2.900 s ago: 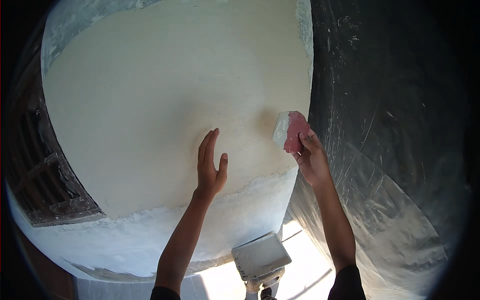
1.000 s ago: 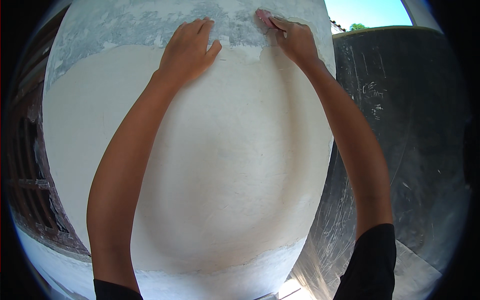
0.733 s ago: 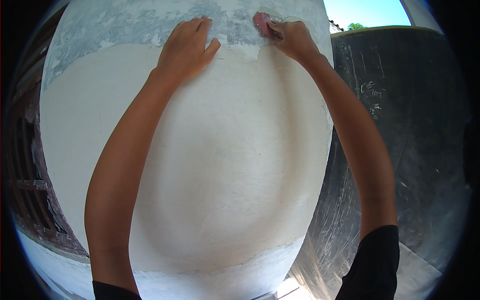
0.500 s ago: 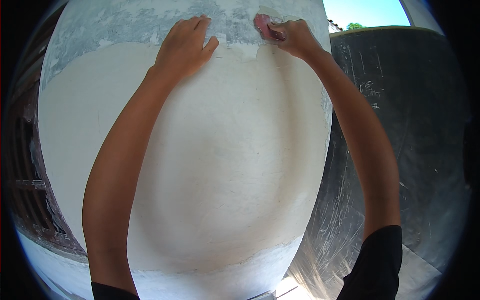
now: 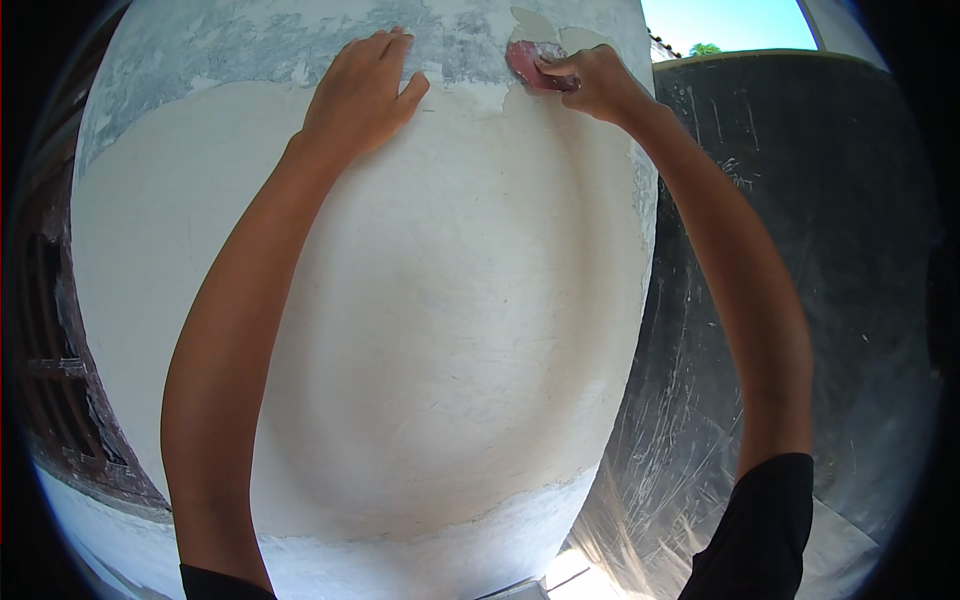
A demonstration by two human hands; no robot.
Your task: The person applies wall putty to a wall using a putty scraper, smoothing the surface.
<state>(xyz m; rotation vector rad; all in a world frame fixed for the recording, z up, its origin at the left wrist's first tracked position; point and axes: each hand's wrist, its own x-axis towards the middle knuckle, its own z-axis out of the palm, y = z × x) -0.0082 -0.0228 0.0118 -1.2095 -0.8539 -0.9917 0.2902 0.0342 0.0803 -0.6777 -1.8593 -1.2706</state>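
Up on the wall, my right hand [image 5: 600, 84] grips a small reddish scraper [image 5: 522, 66], its flat blade laid against the surface. Whitish paste smears the scraper's upper part. Wet-looking grey-white putty [image 5: 534, 22] shows just above it. My left hand [image 5: 364, 88] rests on the wall to the left, fingers stretched and thumb apart, holding nothing. Both hands are at the border between a smooth cream-white coat [image 5: 430, 270] and the rough blue-grey wall surface [image 5: 250, 50] above.
A large dark, scratched panel [image 5: 790, 230] stands right of the wall's edge. Brown barred woodwork [image 5: 70, 380] lies along the left. Below the cream coat runs a paler wall band [image 5: 400, 565]. Sky and a bit of greenery show at upper right.
My right hand has brought the scraper slightly down the wall. My left hand stays at about the same spot on the wall, while the whole view has shifted a little.
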